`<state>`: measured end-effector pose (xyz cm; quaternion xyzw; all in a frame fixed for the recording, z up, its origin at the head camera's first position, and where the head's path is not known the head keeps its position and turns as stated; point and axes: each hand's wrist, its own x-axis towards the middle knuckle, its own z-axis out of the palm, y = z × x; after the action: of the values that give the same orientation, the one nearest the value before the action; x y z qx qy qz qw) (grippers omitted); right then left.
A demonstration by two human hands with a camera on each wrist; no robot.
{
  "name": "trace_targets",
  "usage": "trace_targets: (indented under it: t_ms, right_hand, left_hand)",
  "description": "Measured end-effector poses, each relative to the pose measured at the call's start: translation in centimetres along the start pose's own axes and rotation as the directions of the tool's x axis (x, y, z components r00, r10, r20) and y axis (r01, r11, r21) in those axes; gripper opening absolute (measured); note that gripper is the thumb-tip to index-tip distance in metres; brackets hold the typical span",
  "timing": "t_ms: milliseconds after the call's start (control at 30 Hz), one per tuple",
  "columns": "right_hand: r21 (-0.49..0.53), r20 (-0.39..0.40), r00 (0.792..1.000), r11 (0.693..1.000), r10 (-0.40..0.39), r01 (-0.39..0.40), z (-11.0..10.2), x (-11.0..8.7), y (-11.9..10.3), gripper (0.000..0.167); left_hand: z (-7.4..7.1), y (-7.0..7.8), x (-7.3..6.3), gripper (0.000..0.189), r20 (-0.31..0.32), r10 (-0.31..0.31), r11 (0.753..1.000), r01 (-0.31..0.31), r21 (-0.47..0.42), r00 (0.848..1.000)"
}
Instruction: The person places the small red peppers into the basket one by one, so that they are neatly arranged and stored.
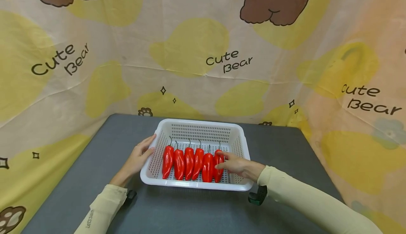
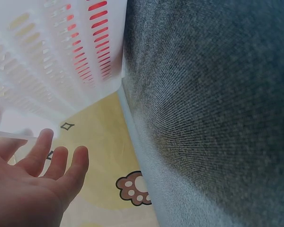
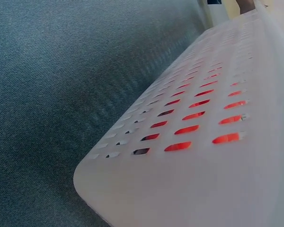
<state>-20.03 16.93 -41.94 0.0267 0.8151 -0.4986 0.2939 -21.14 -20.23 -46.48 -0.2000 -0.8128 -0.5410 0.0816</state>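
Note:
A white plastic basket [image 1: 196, 185] with slotted walls holds several glossy red chili peppers [image 1: 189, 163] in a row, their stems pointing to the back. My left hand [image 1: 139, 156] holds the basket's left rim; in the left wrist view, the fingers [image 2: 76, 170] stretch along the outside below the rim. Over the rightmost red chili pepper [image 1: 219, 176] reaches my right hand [image 1: 236, 164], thumb and forefinger spread and touching or just above it. In the right wrist view the basket wall [image 3: 189, 179] hides that hand, and red shows through the slots.
The basket stands on a dark grey cloth-covered table [image 1: 190, 213]. Behind and at both sides hangs a printed curtain [image 1: 190, 96] with bears and lettering. Dark wrist devices sit at both sleeves [image 1: 279, 184].

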Motion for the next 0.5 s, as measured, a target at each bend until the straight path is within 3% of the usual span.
trace_targets:
  t_ms: [200, 500]
  right_hand:
    - [0.034, 0.011, 1.0, 0.999, -0.004, 0.004, -0.35, -0.03, -0.27, 0.073]
    - [0.065, -0.021, 0.999, 0.997, -0.034, 0.035, -0.73, -0.25, -0.51, 0.074]
  left_hand:
    - [0.03, -0.2, 0.18, 0.05, -0.003, 0.027, 1.0, -0.027, -0.003, 1.0]
    - [-0.04, -0.13, 0.06, 0.051, 0.005, 0.0, 1.0, 0.0, -0.01, 1.0]
